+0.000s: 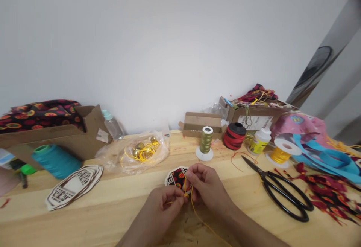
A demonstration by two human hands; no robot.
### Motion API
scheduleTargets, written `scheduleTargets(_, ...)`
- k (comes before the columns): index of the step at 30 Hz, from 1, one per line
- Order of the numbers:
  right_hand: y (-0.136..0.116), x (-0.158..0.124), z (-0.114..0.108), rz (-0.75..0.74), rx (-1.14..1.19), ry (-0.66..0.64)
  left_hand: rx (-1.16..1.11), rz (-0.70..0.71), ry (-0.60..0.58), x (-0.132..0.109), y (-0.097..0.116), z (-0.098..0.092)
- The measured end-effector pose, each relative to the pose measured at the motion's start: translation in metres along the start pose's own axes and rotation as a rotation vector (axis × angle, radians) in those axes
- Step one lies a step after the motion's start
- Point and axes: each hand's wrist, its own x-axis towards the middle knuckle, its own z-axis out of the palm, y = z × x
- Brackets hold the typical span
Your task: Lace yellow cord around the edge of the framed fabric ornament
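Observation:
In the head view, a small wooden cutout ornament [170, 176] with a black and red floral fabric centre lies at the table's front middle, partly covered by my fingers. My left hand [162, 205] is closed, its thumb and forefinger pinching a yellow cord [200, 220] at the ornament's lower edge. My right hand [210, 186] is closed too, its fingertips gripping the cord by the ornament's upper right side. One length of cord trails down toward the lower right. Whether the right fingers also grip the ornament is hidden.
Black-handled scissors [278, 190] lie open at right, near fabric scraps [328, 190]. Thread spools [207, 143] and a glue bottle [260, 141] stand behind. At left are stacked wooden cutouts [75, 186], a teal thread cone [58, 161] and a plastic bag [113, 153] with bells.

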Motion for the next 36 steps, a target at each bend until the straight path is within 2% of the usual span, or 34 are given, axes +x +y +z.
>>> scheduleTargets(3, 0.0010, 0.0004, 0.0018, 0.024, -0.004, 0.004, 0.003, 0.010, -0.038, -0.0002, -0.0012, 0.0010)
scheduleTargets(8, 0.0025, -0.0002, 0.0027, 0.015, 0.005, 0.009, 0.091, 0.027, -0.022, -0.0015, -0.0042, 0.0029)
scheduleTargets(12, 0.0010, -0.0003, 0.0014, 0.012, -0.006, 0.021, 0.060, 0.047, -0.033, -0.0008, -0.0035, 0.0030)
scheduleTargets(21, 0.0015, 0.0032, -0.0022, 0.046, 0.118, 0.058, 0.174, 0.086, -0.024, -0.0001, -0.0028, 0.0014)
scheduleTargets(28, 0.0036, 0.0042, -0.0032, 0.019, 0.109, 0.017, 0.017, 0.030, -0.024, 0.0012, -0.0034, 0.0022)
scheduleTargets(36, 0.0035, 0.0038, -0.0015, 0.045, 0.127, 0.014, -0.010, 0.049, -0.004, 0.0021, -0.0061, 0.0020)
